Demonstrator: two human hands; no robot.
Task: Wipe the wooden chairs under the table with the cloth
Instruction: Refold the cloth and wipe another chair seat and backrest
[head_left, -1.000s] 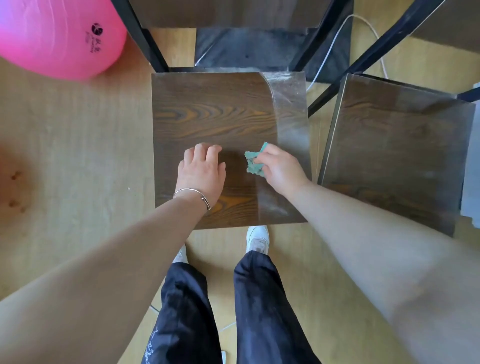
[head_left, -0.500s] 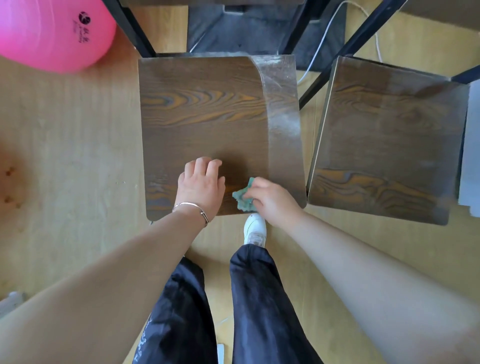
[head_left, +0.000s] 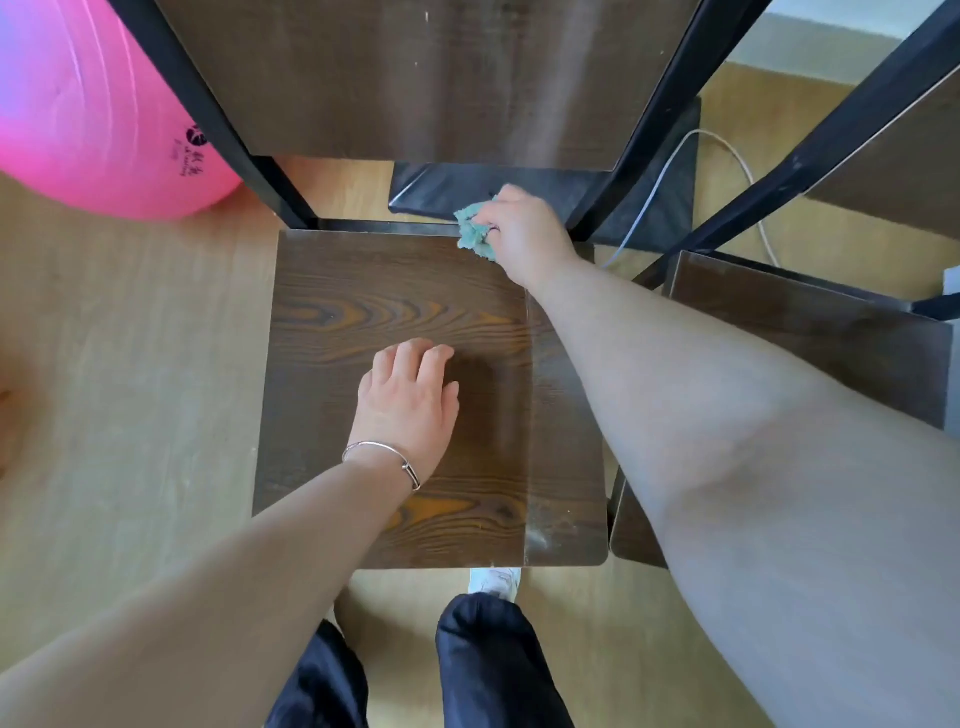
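A dark wooden chair seat (head_left: 363, 291) lies below me, with its far edge under the dark table top (head_left: 426, 78). My left hand (head_left: 408, 402) rests flat on the middle of the seat, a silver bangle on its wrist. At the seat's far right corner my right hand (head_left: 524, 234) grips a bunched teal cloth (head_left: 471, 232) and holds it against the back edge. A second wooden chair (head_left: 810, 338) stands to the right, partly hidden by my right forearm.
A pink exercise ball (head_left: 98, 119) sits at the upper left on the light wood floor. Black table legs (head_left: 649, 119) slant down around the chair's back. A white cable (head_left: 717, 150) loops on the floor at the right. My legs and a white shoe (head_left: 493, 582) are below the seat.
My right hand has carried the cloth from the seat's near edge up to its far right corner. The left hand has stayed on the seat. The view has moved closer.
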